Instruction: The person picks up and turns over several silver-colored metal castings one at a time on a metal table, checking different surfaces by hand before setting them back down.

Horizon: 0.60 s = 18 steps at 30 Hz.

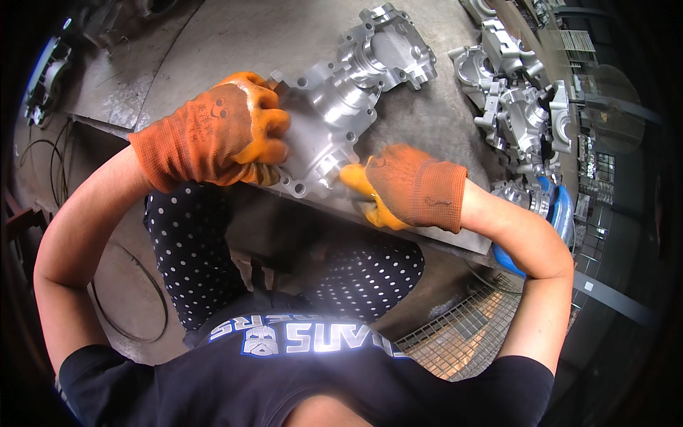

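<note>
The metal housing (309,139) lies on the desk (235,32), whose front edge runs right by the housing's near rim; I take the step in hand for close handwork on that rim, and it seems to call for a firm hold on one side and small, light movements on the other; pressure should go down through the housing, I think, since a pull toward its near side could tip it off; fingertips are best kept clear of the rim's corners, which may be sharp.

The gloved left hand (228,132) is at the housing's left side, back upward, fingers curled in by the rim; whether that grip clamps the rim or closes on something hidden, I cannot tell from where I stand; the gloved right hand (405,185) is at the housing's near right corner, thumb pointing to a round boss (329,171), touching it or just beside it; its outline is blurred, so I cannot tell whether that grip holds anything; the housing thus sits between both grips, most of it reaching away beyond them; a ringed section (388,50) adjoins the housing's far end, perhaps the same piece; more castings (523,117) are piled to the housing's right, well apart from it.
</note>
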{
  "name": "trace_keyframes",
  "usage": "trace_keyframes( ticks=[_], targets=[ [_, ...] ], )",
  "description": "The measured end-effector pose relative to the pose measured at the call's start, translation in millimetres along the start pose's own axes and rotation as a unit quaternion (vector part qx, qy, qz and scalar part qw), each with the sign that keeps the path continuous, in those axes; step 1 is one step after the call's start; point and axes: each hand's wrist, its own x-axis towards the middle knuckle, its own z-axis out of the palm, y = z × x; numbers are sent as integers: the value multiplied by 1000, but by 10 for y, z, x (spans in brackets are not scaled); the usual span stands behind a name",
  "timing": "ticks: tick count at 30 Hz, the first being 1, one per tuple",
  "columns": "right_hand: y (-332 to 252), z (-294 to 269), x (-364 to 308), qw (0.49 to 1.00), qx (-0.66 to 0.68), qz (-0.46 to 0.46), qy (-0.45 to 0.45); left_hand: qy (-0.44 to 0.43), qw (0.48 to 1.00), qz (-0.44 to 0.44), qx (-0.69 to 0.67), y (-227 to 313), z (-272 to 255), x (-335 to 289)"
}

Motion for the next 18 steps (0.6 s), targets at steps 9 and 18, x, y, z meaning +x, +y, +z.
trace_keyframes(
  ticks=[9, 18],
  targets=[
    [-33, 530, -244, 899, 333, -16, 283, 59, 989, -121, 69, 305, 179, 258],
    [29, 995, -924, 868, -9, 311, 388, 258, 944, -197, -51, 1338, 624, 938]
  ],
)
